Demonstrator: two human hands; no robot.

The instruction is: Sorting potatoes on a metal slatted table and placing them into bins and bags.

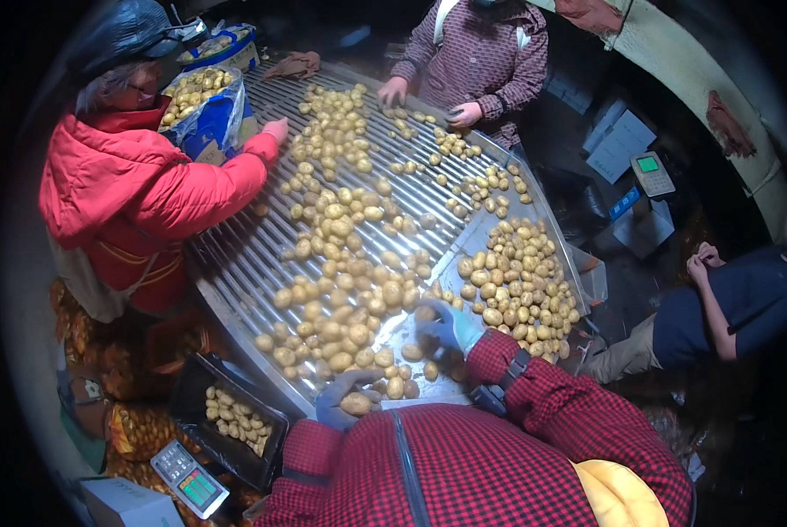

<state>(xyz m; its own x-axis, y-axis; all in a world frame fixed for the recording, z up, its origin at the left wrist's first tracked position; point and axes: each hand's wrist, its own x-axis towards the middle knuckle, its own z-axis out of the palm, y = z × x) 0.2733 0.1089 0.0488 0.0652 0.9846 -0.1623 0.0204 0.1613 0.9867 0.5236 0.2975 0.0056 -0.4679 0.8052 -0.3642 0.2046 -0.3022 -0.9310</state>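
Note:
Many potatoes lie on a metal roller table before me. My left hand, in a blue-grey glove, is at the table's near edge with its fingers around a potato. To its right, my right hand, in a like glove and blurred, reaches over the bare metal plate; a potato shows at its fingertips, and whether it is gripped I cannot tell. Loose potatoes lie between my hands. A separate heap of potatoes fills the right corner of the table.
A person in a red jacket stands at the left, another in a patterned jacket reaches over the far edge. A black crate with potatoes and a scale display are at lower left. At right are a person and cardboard boxes.

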